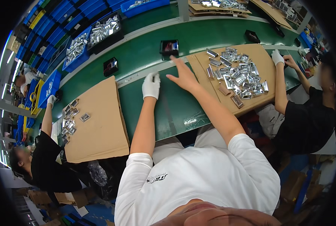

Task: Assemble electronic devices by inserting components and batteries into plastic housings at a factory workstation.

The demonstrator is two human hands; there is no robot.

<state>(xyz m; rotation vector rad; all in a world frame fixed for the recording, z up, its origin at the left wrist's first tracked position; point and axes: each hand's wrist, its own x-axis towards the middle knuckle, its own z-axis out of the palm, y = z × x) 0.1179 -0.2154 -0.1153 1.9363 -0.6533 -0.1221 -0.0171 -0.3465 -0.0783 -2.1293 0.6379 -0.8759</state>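
Right hand (185, 77) holding fingers spread near black box (169, 48); left hand (151, 86) curling, cannot tell if gripping; cardboard (266, 62) probably sparing metal parts (241, 78) scratches.

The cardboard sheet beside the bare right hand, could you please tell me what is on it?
Silvery metal pieces lie heaped on the cardboard sheet, a few looking brownish. Whatever is under the heap is hidden.

A small, squarish black box (169, 48) sits flat on the green strip (143, 45), just beyond the pale rail (137, 74), its top open and something reddish showing in the dark interior.
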